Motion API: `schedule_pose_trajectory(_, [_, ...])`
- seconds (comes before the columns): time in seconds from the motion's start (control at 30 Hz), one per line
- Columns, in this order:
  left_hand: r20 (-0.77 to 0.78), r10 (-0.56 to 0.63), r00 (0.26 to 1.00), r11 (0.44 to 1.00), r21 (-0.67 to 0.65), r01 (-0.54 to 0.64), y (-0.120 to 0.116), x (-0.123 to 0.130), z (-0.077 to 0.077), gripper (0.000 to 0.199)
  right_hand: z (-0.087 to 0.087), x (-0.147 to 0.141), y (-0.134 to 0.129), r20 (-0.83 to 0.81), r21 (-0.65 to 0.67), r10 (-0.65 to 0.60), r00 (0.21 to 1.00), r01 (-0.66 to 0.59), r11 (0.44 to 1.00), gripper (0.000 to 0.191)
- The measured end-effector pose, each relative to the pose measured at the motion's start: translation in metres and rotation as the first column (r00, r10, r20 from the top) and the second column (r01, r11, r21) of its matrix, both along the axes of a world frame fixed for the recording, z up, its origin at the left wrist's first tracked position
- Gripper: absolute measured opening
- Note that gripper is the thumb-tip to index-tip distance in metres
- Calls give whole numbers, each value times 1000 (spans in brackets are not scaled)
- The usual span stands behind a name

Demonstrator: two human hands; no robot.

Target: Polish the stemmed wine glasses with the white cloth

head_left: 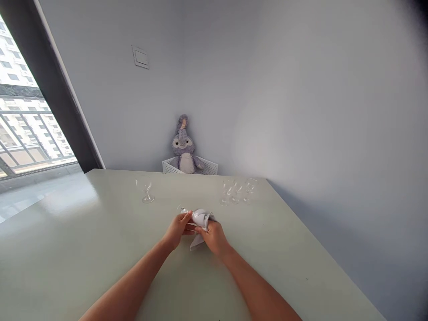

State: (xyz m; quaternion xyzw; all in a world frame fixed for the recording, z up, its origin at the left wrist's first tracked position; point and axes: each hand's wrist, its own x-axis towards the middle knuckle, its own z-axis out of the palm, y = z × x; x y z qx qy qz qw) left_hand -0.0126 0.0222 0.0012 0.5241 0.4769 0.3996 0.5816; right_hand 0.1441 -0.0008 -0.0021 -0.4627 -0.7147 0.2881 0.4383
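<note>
A stemmed glass (184, 210) lies tilted on its side between my hands, above the table, its foot toward the left. My left hand (176, 229) is closed on it near the stem. A pale grey-white cloth (197, 241) is bunched in and around the bowl, with one corner hanging below. My right hand (214, 235) grips this cloth at the mouth of the glass, some of its fingers hidden by the fabric.
Another stemmed glass (147, 192) stands upright at the back left of the glossy pale table (83, 249). Three more stemmed glasses (235, 192) cluster at the back right. Behind the far edge, a plush toy (186, 156) sits in a white perforated basket (210, 167). Walls meet behind it.
</note>
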Motion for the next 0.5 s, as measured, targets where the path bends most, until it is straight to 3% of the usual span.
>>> schedule_pose_trajectory(0.07, [-293,129,948,966,252,-53,-2,-2,5,44,3,5,5,-155,-173,-127,980,99,980,24])
schedule_pose_trajectory(0.13, [-479,289,829,830,557,33,-2,-5,9,35,3,9,9,-288,-368,-236,928,120,922,28])
schedule_pose_trajectory(0.2, [-551,384,741,656,728,201,-2,-8,12,27,3,12,11,-430,-504,-240,870,-10,864,33])
schedule_pose_trajectory(0.27, [-602,416,682,560,760,329,-1,-10,12,31,5,12,10,-545,-544,-179,819,-183,819,37])
schedule_pose_trajectory(0.33, [-648,427,631,551,739,387,0,-11,10,33,11,12,6,-614,-509,-108,781,-288,811,40])
schedule_pose_trajectory(0.4, [-687,426,589,576,708,409,2,-12,5,32,20,14,1,-681,-444,-27,732,-383,810,44])
schedule_pose_trajectory(0.5, [-697,427,576,609,692,387,4,-13,0,35,33,19,-3,-769,-373,90,633,-559,741,64])
